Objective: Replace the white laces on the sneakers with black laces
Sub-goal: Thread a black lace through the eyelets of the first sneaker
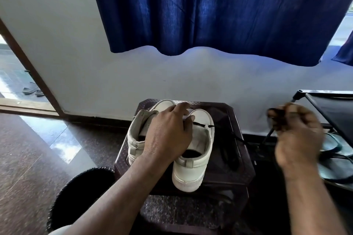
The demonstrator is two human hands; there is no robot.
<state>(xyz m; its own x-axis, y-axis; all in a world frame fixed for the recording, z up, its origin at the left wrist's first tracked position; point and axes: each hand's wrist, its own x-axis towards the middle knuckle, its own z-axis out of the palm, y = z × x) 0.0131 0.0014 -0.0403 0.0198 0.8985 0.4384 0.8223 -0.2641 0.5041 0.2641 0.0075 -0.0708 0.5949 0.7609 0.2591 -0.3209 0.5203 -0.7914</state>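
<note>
Two white sneakers stand side by side on a dark stool (242,168), heels toward me. My left hand (168,131) rests over the tongue area between the left sneaker (134,139) and the right sneaker (193,173), fingers curled over the uppers. A black lace (203,125) runs out of the right sneaker's eyelets toward the right. My right hand (298,135), blurred, is raised off to the right of the stool and pinches the far part of that lace. A second black lace (229,156) lies bunched on the stool beside the right sneaker.
A black metal rack (334,112) stands at the right with sandals (336,162) below it. A dark round mat or basket (80,196) sits at lower left. A blue curtain (219,9) hangs on the wall ahead. An open doorway with slippers (31,89) is at far left.
</note>
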